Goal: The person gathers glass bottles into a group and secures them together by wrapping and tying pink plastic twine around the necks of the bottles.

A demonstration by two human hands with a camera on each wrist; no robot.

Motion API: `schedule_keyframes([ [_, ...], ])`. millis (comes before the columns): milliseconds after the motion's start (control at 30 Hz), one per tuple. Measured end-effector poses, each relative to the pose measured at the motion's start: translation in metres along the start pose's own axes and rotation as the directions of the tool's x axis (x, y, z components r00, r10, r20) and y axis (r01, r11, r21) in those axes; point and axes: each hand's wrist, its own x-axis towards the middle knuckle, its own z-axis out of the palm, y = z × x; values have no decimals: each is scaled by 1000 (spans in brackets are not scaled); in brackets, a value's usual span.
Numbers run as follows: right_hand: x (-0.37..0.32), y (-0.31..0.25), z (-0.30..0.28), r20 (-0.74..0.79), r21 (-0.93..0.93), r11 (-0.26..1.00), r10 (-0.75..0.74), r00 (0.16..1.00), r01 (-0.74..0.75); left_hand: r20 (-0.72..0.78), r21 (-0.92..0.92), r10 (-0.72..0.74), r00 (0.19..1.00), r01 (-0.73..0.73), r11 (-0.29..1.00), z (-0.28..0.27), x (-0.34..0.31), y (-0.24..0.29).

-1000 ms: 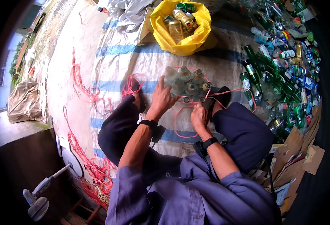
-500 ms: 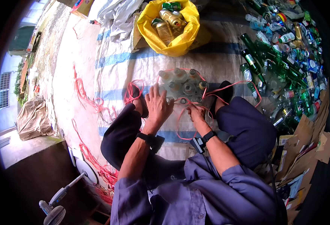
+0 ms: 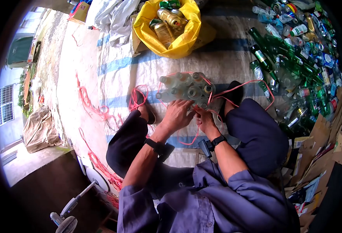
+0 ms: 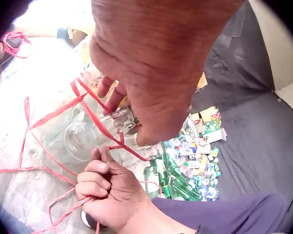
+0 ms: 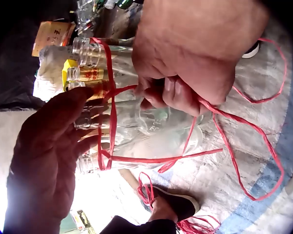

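Several clear glass bottles (image 3: 184, 87) stand bunched together on the striped sheet, with pink plastic twine (image 5: 112, 117) looped around their necks. My left hand (image 3: 177, 114) is at the near side of the bunch. Its thumb and fingers grip a bottle neck, as the right wrist view shows. Close beside it, my right hand (image 3: 206, 121) holds the twine in curled fingers, below the bottle necks in the left wrist view. Loose twine trails from this hand in a wide loop over the sheet. In the head view the left hand hides part of the nearest bottles.
A yellow bag (image 3: 198, 25) of cans stands beyond the bottles. Green bottles (image 3: 262, 60) and mixed cans pile up on the right, with flattened cardboard (image 3: 320, 159) nearer. More pink twine (image 3: 89, 103) lies on the left, near a fan (image 3: 72, 206). My feet flank the bottles.
My left hand has moved from the left side of the bunch to its near side, closer to my right hand. The right hand stays low at the twine. The head view has shifted slightly.
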Motion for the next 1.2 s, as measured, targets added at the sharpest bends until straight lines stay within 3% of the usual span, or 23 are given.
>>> schedule_keyframes([
  [133,-7,-4,-3,77,-54,998,-7,997,12,96,34,56,994,-60,998,3,8,2],
  [200,-8,-5,3,46,-45,999,5,999,-3,132,22,72,989,-76,997,3,14,-1],
  [267,-6,-6,9,16,-36,999,18,1000,-17,184,7,212,960,-217,976,4,22,-8],
  [367,-5,-7,16,-67,-65,992,107,992,-112,284,76,176,943,-205,976,-2,26,-4],
  [433,-4,-8,17,-79,-91,987,125,989,-132,262,58,200,944,-222,973,0,26,-9],
  [600,-1,-13,7,10,-142,972,190,982,-187,286,91,186,940,-220,971,5,28,-16],
  [667,6,-10,0,26,-150,970,197,980,-191,382,128,136,914,-198,972,6,30,-18],
  [733,15,-8,-6,125,-136,956,275,953,-258,373,138,119,920,-182,973,9,31,-18],
  [867,17,-2,-14,124,-192,958,237,964,-211,337,183,55,940,-123,975,16,32,-15],
  [933,16,2,-15,221,-271,962,92,971,-29,303,230,11,953,-84,970,23,30,-11],
  [967,17,1,-14,221,-271,962,91,971,-28,267,274,-35,963,-41,961,28,29,-10],
  [1033,14,-3,-9,156,-38,970,244,957,-241,228,312,-35,973,-39,949,34,28,-8],
  [1067,9,-4,-6,156,-38,970,244,957,-241,189,351,-35,981,-35,936,36,27,-7],
  [1133,-1,-4,-3,159,-94,993,82,984,-68,165,352,-34,986,-27,936,38,26,-5],
  [1167,-2,-1,-7,158,-92,994,80,984,-66,141,352,-33,989,-19,936,38,26,-3],
  [1200,-3,3,-10,203,-167,983,-39,978,74,142,352,-30,989,-22,936,38,26,-1],
])
